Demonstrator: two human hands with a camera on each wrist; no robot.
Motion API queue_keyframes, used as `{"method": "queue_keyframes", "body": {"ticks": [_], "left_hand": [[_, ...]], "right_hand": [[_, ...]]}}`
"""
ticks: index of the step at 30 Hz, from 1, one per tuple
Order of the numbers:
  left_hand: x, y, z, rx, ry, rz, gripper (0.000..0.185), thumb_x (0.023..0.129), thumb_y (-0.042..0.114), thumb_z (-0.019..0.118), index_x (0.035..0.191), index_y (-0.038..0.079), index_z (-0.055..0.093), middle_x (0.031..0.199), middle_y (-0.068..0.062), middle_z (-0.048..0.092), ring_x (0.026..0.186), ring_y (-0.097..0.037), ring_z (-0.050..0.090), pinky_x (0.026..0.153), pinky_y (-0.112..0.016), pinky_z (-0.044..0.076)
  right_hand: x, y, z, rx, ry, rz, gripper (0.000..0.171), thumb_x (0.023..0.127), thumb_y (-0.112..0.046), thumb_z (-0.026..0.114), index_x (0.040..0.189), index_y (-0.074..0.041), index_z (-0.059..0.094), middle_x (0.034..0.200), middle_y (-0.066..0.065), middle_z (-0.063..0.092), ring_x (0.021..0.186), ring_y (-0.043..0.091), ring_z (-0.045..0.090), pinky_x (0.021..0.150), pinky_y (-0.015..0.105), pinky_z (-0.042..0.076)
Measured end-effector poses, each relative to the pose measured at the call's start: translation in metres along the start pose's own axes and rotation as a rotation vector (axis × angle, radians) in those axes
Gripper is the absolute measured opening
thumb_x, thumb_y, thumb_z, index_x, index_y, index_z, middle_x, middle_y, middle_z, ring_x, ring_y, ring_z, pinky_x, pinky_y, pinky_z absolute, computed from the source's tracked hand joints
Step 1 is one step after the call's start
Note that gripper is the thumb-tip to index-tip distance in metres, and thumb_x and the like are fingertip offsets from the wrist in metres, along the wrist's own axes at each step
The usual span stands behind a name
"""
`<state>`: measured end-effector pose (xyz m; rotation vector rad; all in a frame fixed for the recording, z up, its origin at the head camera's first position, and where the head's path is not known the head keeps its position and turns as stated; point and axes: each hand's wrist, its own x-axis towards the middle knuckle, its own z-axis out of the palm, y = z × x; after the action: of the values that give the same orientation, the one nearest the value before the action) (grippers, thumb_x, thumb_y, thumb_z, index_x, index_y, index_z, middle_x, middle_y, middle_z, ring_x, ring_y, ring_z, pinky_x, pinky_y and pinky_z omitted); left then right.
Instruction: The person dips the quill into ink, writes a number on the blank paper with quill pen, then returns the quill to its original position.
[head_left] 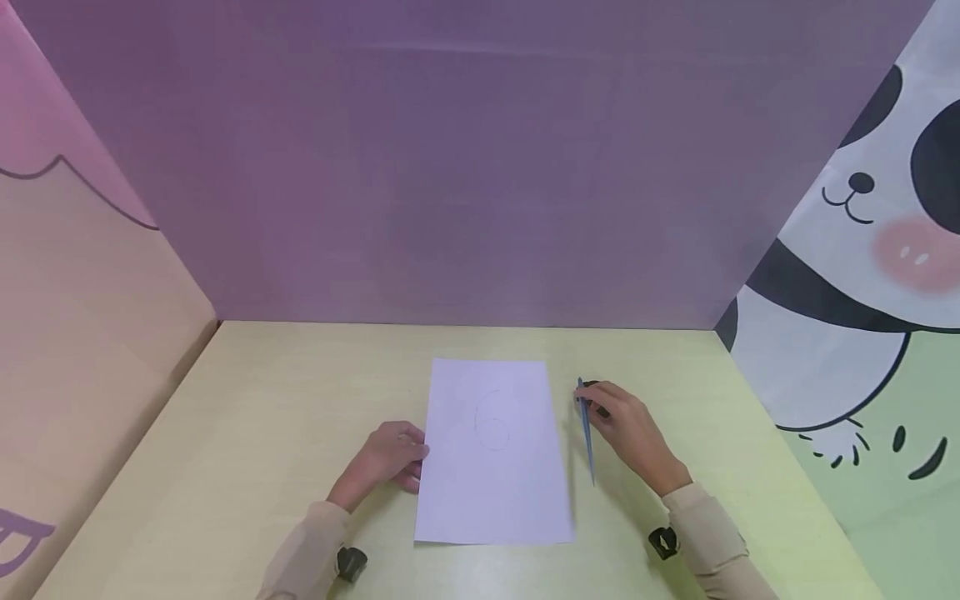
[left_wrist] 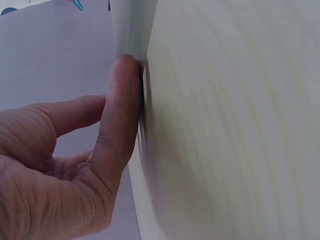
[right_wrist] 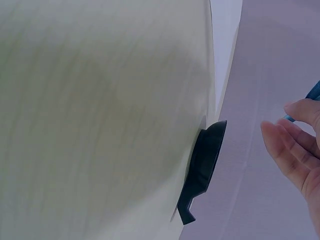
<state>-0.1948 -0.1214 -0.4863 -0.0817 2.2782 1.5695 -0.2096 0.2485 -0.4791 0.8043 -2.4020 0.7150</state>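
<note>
white paper (head_left: pixel 495 454) lies on the pale yellow table (head_left: pixel 262 433), bearing a faint pencilled oval; no readable writing. left hand (head_left: pixel 386 458), fingers relaxed, presses the paper's left edge. right hand (head_left: pixel 630 429) grasps a blue pen (head_left: pixel 586 429) just right of the paper, beside a black object (right_wrist: pixel 202 167).

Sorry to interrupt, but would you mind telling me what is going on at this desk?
A person sits at a pale yellow-green table with a white sheet of paper lying flat, a faint oval outline drawn on it. The left hand rests against the sheet's left edge. The right hand holds a slim blue pen beside the sheet's right edge, next to a small black object on the table.
</note>
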Motion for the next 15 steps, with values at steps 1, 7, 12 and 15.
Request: {"method": "queue_keyframes", "body": {"ticks": [1,7,12,15], "left_hand": [[0.0005,-0.0001,0.0,-0.002,-0.003,0.002,0.022,0.096,-0.005,0.062,0.116,-0.014,0.059,0.081,-0.019,0.071,0.06,-0.025,0.072,0.056,-0.041,0.066],[0.0016,-0.0006,0.0006,0.0,-0.003,-0.003,0.021,0.096,-0.005,0.062,0.115,-0.014,0.059,0.08,-0.018,0.071,0.06,-0.024,0.072,0.056,-0.041,0.066],[0.0012,0.0002,0.0,0.003,0.002,-0.004,0.023,0.096,-0.006,0.062,0.117,-0.015,0.059,0.081,-0.018,0.072,0.062,-0.024,0.072,0.057,-0.04,0.066],[0.0006,-0.0001,-0.001,0.008,0.003,-0.008,0.024,0.096,-0.006,0.062,0.117,-0.016,0.059,0.082,-0.018,0.072,0.063,-0.025,0.073,0.057,-0.04,0.067]], "right_hand": [[-0.0003,0.0006,0.0001,-0.002,0.002,-0.001,0.038,0.077,0.021,0.08,0.11,0.002,0.074,0.105,0.012,0.072,0.087,0.024,0.075,0.07,0.032,0.067],[-0.0019,0.0037,-0.0007,-0.011,-0.004,-0.008,0.038,0.077,0.02,0.08,0.111,0.004,0.074,0.105,0.013,0.072,0.088,0.024,0.074,0.071,0.033,0.067],[-0.0023,0.0071,-0.0025,-0.017,0.022,-0.027,0.04,0.075,0.022,0.08,0.11,0.005,0.074,0.104,0.013,0.072,0.089,0.026,0.074,0.072,0.033,0.067],[-0.0023,0.0081,-0.0021,-0.018,0.035,-0.041,0.04,0.074,0.024,0.079,0.109,0.005,0.073,0.102,0.013,0.072,0.088,0.027,0.074,0.069,0.032,0.066]]}}
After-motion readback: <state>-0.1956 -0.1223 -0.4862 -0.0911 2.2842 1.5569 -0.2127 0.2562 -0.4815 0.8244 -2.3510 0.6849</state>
